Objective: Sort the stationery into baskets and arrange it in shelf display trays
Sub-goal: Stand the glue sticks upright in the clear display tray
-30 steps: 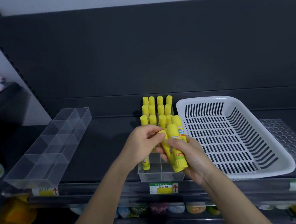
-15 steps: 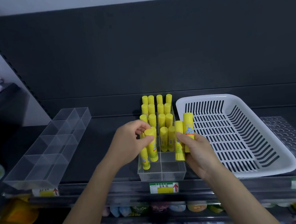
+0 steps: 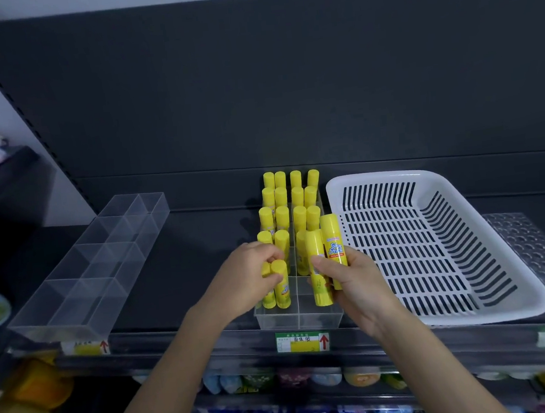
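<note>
A clear divided display tray [image 3: 299, 318] stands mid-shelf, its rear compartments filled with several upright yellow glue sticks [image 3: 287, 205]. My left hand [image 3: 244, 277] grips a glue stick [image 3: 280, 283] standing upright in a front-left compartment, beside another stick there. My right hand [image 3: 350, 280] holds two glue sticks [image 3: 332, 247] upright over the tray's front-right side, the lower one reaching into a compartment. The white slotted basket [image 3: 434, 244] to the right has nothing in it.
A second clear divided tray [image 3: 81, 278] lies at the left of the shelf, with no items inside. A clear dimpled tray [image 3: 542, 253] sits at the far right. Price labels [image 3: 302, 341] line the shelf edge, with packaged goods on the shelf below.
My left hand took one glue stick from the bundle in my right hand and lowered it into the front-left compartment. My right hand turned its remaining sticks upright beside the tray.
</note>
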A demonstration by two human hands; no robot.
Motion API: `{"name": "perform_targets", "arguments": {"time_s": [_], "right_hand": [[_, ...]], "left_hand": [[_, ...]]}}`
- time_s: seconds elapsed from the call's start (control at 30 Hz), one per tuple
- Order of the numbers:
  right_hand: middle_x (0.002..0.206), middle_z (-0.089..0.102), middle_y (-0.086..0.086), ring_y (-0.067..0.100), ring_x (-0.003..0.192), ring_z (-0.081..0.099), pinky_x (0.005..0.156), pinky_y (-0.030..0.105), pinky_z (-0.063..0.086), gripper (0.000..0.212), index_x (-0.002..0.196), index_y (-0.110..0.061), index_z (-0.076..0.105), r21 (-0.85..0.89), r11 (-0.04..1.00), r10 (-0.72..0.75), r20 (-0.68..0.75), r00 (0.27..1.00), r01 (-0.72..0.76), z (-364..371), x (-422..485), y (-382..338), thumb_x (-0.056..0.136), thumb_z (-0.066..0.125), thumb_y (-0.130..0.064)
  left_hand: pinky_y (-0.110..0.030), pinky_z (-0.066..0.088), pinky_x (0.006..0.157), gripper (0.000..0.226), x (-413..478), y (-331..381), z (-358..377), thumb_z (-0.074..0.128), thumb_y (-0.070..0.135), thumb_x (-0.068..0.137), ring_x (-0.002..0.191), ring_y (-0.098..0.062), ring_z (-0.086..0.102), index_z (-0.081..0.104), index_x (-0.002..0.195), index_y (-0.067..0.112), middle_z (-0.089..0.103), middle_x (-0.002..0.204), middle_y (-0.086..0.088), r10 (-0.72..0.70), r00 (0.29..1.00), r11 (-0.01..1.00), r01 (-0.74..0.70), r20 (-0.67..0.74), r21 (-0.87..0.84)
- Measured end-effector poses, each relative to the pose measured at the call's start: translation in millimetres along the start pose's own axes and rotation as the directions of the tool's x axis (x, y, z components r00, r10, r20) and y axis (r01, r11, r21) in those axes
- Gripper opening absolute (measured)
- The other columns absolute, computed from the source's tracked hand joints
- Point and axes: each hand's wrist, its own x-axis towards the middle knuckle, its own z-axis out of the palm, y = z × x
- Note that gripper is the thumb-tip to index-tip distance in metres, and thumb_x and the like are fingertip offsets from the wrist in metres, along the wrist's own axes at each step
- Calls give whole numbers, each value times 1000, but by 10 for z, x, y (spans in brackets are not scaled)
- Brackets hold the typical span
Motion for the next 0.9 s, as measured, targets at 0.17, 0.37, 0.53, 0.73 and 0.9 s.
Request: {"name": "perform_targets", "arguments": {"time_s": [0.17, 0.37, 0.53, 0.73, 0.9], "right_hand": [[82, 69, 6, 18, 75, 63, 63, 28, 52, 12, 97, -9, 68, -8, 1000, -14, 57, 998, 14, -15, -36, -29, 86, 65, -11], [81, 61, 10, 24, 78, 56, 73, 38, 47, 20, 99, -4, 66, 14, 1000, -18, 138, 990, 17, -11, -55, -89, 81, 69, -13], [80, 67, 5, 16, 76, 62, 64, 30, 49, 29, 93, -8, 68, -117, 985, -120, 48, 992, 125, -25, -73, -154, 88, 59, -35], [55, 58, -13, 3, 55, 53, 50, 14, 43, 35, 89, -3, 63, -223, 967, -164, -159, 974, 127, -118, -48, -271, 97, 46, -33], [64, 49, -2, 11, 61, 46, 58, 23, 40, 21, 78, -11, 55, -299, 941, -209, -157, 965, 156, -180, -22, -300, 95, 49, -22]], "left_hand": [[-16, 39, 92, 45, 21, 135, -72, 66, 28, 88, 109, -2, 51, 56, 131, 19, 57, 119, 9, 72, 991, 989, -85, -113, -118], [-8, 47, 82, 38, 202, 412, -118, 67, 26, 87, 97, 4, 59, 61, 125, 18, 61, 104, 20, 38, 999, 946, -44, -27, -322], [-10, 49, 74, 24, 259, 431, -101, 74, 22, 81, 87, 2, 61, 67, 103, 27, 63, 95, 16, -53, 994, 899, 5, -99, -437], [-8, 48, 70, 27, 248, 437, -73, 79, 14, 76, 82, 7, 59, 66, 98, 21, 62, 88, 14, 18, 999, 918, -30, -34, -394], [-12, 50, 73, 30, 242, 372, -45, 78, 11, 76, 88, -2, 60, 68, 103, 19, 63, 94, 10, 53, 998, 956, -57, -21, -287]]}}
